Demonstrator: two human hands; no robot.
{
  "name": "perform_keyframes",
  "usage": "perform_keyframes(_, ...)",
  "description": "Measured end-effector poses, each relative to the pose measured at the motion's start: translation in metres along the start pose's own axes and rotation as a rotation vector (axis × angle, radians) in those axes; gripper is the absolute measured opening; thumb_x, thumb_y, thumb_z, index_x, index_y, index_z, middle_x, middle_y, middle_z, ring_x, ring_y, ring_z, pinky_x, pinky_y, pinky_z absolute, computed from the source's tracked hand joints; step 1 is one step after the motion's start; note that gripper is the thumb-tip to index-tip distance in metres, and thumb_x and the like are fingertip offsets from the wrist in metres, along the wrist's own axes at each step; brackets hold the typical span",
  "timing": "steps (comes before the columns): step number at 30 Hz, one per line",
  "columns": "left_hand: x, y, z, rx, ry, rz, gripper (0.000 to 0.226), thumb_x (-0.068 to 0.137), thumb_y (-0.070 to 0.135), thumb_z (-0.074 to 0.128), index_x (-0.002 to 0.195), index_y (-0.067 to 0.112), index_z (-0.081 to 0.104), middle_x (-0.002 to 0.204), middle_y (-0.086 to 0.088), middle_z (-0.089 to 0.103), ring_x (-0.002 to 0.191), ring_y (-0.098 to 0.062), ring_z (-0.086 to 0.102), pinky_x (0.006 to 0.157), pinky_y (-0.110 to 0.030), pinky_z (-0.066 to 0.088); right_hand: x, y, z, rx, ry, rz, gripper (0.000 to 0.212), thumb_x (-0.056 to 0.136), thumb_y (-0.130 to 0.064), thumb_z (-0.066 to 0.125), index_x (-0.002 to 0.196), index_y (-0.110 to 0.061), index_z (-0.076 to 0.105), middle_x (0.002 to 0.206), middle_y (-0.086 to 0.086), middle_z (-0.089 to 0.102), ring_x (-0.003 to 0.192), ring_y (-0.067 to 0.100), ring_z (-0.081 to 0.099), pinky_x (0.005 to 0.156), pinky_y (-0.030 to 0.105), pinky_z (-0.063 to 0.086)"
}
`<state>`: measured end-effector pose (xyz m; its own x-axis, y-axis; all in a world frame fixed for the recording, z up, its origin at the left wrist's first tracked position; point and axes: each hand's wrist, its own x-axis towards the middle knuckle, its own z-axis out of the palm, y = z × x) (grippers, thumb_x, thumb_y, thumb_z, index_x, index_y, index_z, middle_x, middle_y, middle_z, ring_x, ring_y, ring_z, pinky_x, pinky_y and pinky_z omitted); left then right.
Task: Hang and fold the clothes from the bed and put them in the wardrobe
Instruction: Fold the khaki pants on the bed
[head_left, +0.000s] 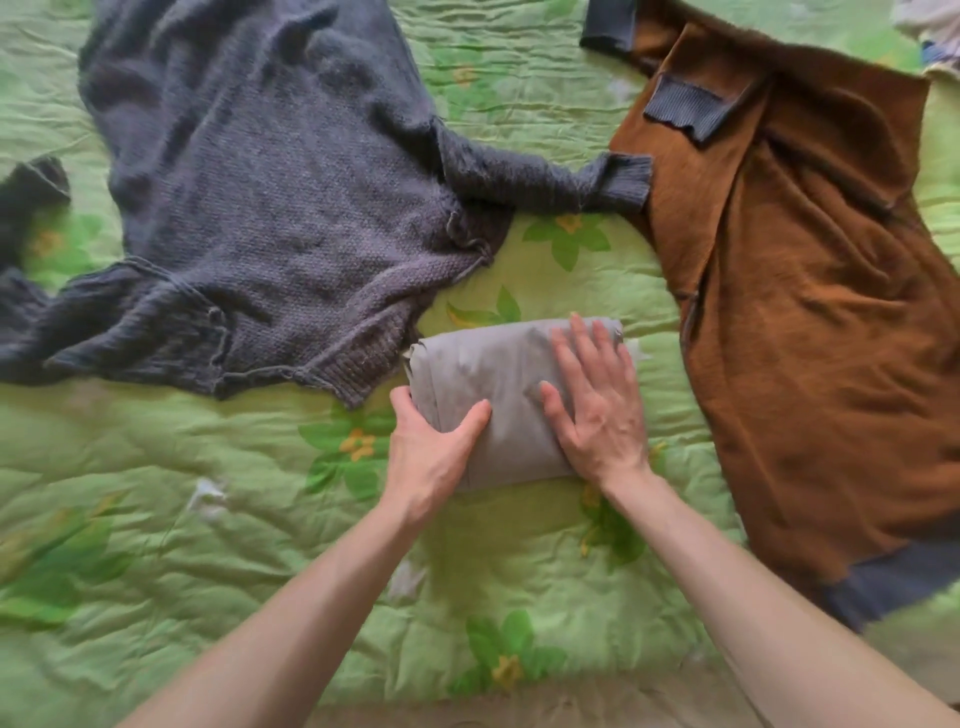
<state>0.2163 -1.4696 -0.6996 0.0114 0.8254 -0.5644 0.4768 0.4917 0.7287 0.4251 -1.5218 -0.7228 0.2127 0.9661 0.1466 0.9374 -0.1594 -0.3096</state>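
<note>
Grey folded garment (498, 395): right hand (592, 405) flat, left hand (431, 447) gripping.

Folded grey garment (498, 395) lying on the bed (208, 519), a compact bundle on the green flowered quilt. Left hand (431, 452) gripping its near left corner, thumb on top, fingers round the left edge. Right hand (592, 400) pressed flat on the right half, fingers straight and spread. Beyond and to the left, a dark grey knitted sweater (270, 197), spread out and rumpled, hem just touching the bundle's far left corner, one sleeve reaching right to a brown garment (810, 322) with blue-grey ribbed cuffs and hem. Brown garment sprawled along the right side, just beside the bundle but apart. More cloth at the top right corner, too cropped to identify.
</note>
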Motion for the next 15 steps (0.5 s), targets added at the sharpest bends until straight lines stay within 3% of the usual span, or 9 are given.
perform_keyframes(3,-0.007,-0.002,0.002,-0.005,0.056,0.016,0.073,0.062,0.074,0.082,0.114,0.035,0.050,0.103,0.019,0.068,0.098,-0.008,0.069,0.088,-0.029,0.053,-0.012,-0.014,-0.004,0.252,0.124,0.481,0.074,0.099,-0.049,0.055,0.157,-0.005,0.038,0.161,0.020,0.037,0.151,0.034,0.033,0.125,0.039,0.024)
perform_keyframes(5,0.000,-0.005,-0.002,-0.053,0.021,-0.003,0.074,0.057,0.073,0.087,0.111,0.032,0.057,0.105,0.017,0.071,0.097,-0.004,0.071,0.088,-0.028,0.055,-0.014,-0.016,-0.006,0.390,0.096,0.726,0.080,0.092,-0.056,0.068,0.151,-0.006,0.045,0.146,0.020,0.051,0.137,0.036,0.047,0.117,0.040,0.034)
perform_keyframes(7,0.010,-0.006,-0.008,-0.168,-0.065,-0.048,0.080,0.051,0.067,0.091,0.113,0.028,0.061,0.110,0.012,0.074,0.096,-0.001,0.073,0.087,-0.026,0.057,-0.009,-0.006,-0.016,0.488,-0.028,0.809,0.079,0.084,-0.057,0.078,0.144,-0.011,0.053,0.134,0.010,0.063,0.125,0.026,0.059,0.108,0.036,0.045)
perform_keyframes(10,0.023,-0.003,-0.019,-0.294,-0.207,-0.133,0.092,0.048,0.061,0.095,0.123,0.018,0.063,0.114,0.005,0.077,0.098,-0.005,0.075,0.083,-0.025,0.059,0.009,0.015,-0.043,0.723,-0.253,0.842,0.063,0.075,-0.052,0.088,0.124,-0.019,0.065,0.110,-0.008,0.075,0.095,-0.002,0.071,0.078,0.012,0.053)
perform_keyframes(12,0.025,0.000,-0.024,-0.353,-0.262,-0.152,0.090,0.050,0.056,0.095,0.125,0.018,0.063,0.112,0.005,0.079,0.099,-0.008,0.076,0.075,-0.021,0.059,0.014,0.021,-0.052,0.953,-0.389,0.857,0.061,0.070,-0.045,0.092,0.121,-0.019,0.067,0.106,-0.004,0.079,0.092,0.002,0.075,0.070,0.013,0.056)
perform_keyframes(15,0.016,0.000,-0.023,-0.416,-0.263,-0.152,0.083,0.051,0.049,0.094,0.122,0.021,0.063,0.108,0.008,0.079,0.099,-0.009,0.076,0.072,-0.019,0.058,0.011,0.021,-0.060,1.175,-0.525,0.877,0.068,0.069,-0.042,0.091,0.128,-0.018,0.068,0.116,0.005,0.078,0.103,0.020,0.076,0.073,0.028,0.062)
